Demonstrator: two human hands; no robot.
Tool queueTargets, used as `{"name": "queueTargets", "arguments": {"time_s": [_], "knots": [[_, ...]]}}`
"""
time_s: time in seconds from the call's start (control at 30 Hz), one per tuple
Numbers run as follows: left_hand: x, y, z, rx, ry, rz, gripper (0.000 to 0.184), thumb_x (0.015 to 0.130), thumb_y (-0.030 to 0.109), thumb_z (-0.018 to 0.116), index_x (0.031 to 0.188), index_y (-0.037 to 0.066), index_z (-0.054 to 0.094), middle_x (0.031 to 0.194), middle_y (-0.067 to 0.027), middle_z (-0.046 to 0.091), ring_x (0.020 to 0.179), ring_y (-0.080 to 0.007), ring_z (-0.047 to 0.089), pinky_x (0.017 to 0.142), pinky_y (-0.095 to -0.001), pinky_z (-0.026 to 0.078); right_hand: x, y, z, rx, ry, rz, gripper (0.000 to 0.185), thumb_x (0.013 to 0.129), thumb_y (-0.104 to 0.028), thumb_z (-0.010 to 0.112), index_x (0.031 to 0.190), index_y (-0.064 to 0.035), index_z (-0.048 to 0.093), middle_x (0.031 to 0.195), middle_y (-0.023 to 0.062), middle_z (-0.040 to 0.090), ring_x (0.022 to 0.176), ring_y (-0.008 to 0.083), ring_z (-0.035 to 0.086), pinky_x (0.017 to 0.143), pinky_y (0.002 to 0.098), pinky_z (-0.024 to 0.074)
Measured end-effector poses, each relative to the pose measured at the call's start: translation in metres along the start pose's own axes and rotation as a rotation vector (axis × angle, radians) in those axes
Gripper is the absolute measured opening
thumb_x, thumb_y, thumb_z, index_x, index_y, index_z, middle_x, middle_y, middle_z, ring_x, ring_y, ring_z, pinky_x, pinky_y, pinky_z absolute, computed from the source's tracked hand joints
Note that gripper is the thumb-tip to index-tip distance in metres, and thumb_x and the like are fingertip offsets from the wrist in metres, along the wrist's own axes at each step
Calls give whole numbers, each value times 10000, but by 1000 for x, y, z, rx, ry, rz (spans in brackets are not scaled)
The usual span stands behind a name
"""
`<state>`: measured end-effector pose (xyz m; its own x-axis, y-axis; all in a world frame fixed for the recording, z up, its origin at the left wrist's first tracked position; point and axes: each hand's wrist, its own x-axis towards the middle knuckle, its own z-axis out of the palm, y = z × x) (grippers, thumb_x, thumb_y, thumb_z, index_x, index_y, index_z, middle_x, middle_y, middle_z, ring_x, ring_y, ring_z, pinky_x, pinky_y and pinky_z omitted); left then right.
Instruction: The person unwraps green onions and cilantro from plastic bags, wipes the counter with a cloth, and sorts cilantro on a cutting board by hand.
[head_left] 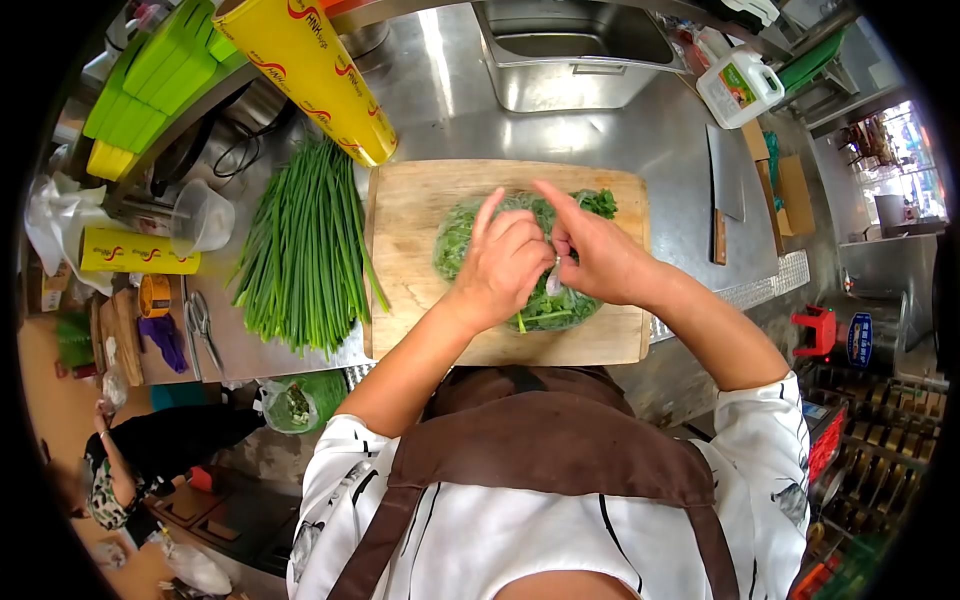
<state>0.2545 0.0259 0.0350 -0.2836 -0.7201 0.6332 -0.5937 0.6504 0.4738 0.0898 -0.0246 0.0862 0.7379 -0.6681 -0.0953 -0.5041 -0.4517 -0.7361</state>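
A clear plastic bag (453, 240) of leafy green herbs lies on a wooden cutting board (408, 205) in front of me. My left hand (503, 265) and my right hand (608, 258) meet over its middle, both index fingers pointing away from me. The thumbs and other fingers are curled in and pinch the bag's gathered plastic, a pale bit of which shows between them. Some green leaves (598, 203) stick out at the far right of the bag, and stems show at its near side. Left of the board lies a large bunch of long green chives (305, 255).
A cleaver (726, 180) lies right of the board. At the back are a steel tub (570, 85), a yellow roll (320, 85) and a white jug (740, 88). Scissors (203, 325) and a plastic tub (203, 216) sit at left. Another person (125, 470) is at lower left.
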Motion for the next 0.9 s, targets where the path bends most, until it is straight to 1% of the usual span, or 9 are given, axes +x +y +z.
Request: {"name": "queueTargets", "arguments": {"time_s": [0.13, 0.2, 0.33, 0.47, 0.53, 0.63, 0.7, 0.83, 0.9], "knots": [[1, 8, -3, 59, -16, -97, 184, 619, 55, 681, 768, 75, 576, 835, -46, 520, 937, -247, 520, 1013, -552, 252, -6, 9, 12, 51, 109, -47, 826, 662, 70, 552, 1397, -67, 201, 679, 71, 471, 606, 215, 479, 574, 324, 412], [-1, 13, -4, 66, -60, -137, 191, 620, 60, 685, 778, 76, 579, 834, -43, 522, 938, -245, 521, 1019, -551, 243, -7, 7, 12, 27, 155, -50, 785, 666, 63, 555, 1377, -69, 249, 734, 107, 524, 665, 285, 524, 588, 382, 430], [-1, 16, 4, 125, -67, -242, 191, 614, 71, 695, 771, 71, 585, 822, -39, 530, 930, -241, 522, 1031, -555, 216, -10, 16, 15, -13, 198, -90, 766, 675, 76, 551, 1373, -78, 275, 735, 99, 518, 660, 275, 518, 595, 377, 432], [-7, 12, 7, 106, -113, -210, 172, 629, 58, 681, 771, 63, 585, 816, -48, 537, 923, -239, 524, 1030, -556, 216, -13, 17, 11, -28, 202, -228, 722, 698, 72, 541, 1362, -79, 301, 743, 103, 527, 676, 284, 524, 606, 386, 432], [-5, 11, 7, 81, -52, -169, 147, 649, 33, 658, 773, 55, 582, 801, -60, 538, 915, -239, 527, 1023, -560, 227, -13, 17, 9, -53, 212, -269, 707, 705, 67, 542, 1357, -78, 309, 745, 105, 530, 682, 287, 527, 608, 390, 431], [-2, 12, 6, 48, -30, -130, 167, 655, -2, 642, 794, 64, 576, 822, -64, 562, 907, -254, 544, 1021, -554, 226, -10, 13, 5, -92, 220, -313, 743, 689, 80, 553, 1365, -63, 282, 726, 81, 510, 655, 246, 507, 581, 351, 422], [1, 12, 6, 58, -35, -106, 165, 653, -4, 641, 788, 60, 573, 819, -69, 563, 907, -253, 544, 1018, -553, 234, -8, 2, -2, -106, 108, -145, 781, 683, 64, 558, 1382, -84, 242, 723, 88, 508, 648, 259, 506, 579, 355, 419], [3, 13, 4, 80, -19, -45, 162, 642, -1, 646, 777, 52, 574, 807, -74, 559, 891, -246, 547, 1012, -543, 256, -4, -5, -10, -100, 19, -80, 813, 688, 57, 544, 1402, -105, 191, 718, 89, 495, 630, 256, 500, 579, 356, 416], [0, 11, 4, 86, -5, -31, 161, 640, 0, 647, 777, 50, 578, 801, -72, 557, 881, -242, 550, 1011, -538, 262, -2, -10, -15, 10, -123, 80, 833, 698, 74, 528, 1418, -112, 151, 714, 71, 484, 609, 208, 485, 579, 324, 415]]}}
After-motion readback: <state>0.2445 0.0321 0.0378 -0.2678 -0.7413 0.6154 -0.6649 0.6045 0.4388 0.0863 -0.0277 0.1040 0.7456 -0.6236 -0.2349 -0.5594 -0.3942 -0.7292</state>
